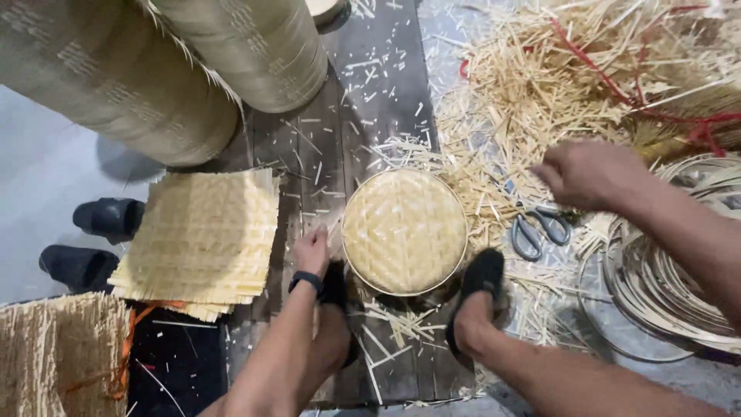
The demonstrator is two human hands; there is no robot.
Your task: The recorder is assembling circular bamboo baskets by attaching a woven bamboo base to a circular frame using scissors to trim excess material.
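My left hand (312,251) rests with loose fingers on the round woven bamboo basket (404,231), while my right hand (588,173), curled and empty, hovers above the grey-handled scissors (538,230), so I judge trimming comes next.

A round basket (404,230) is lying on the boards (363,131), with stacked mats (202,241) lying to its left and scissors (538,230) lying to its right, among straw scraps (532,85).

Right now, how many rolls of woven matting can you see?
2. One big roll lies at the upper left, and a second roll sits beside it toward the top centre. Both run past the frame edge, so more could be hidden.
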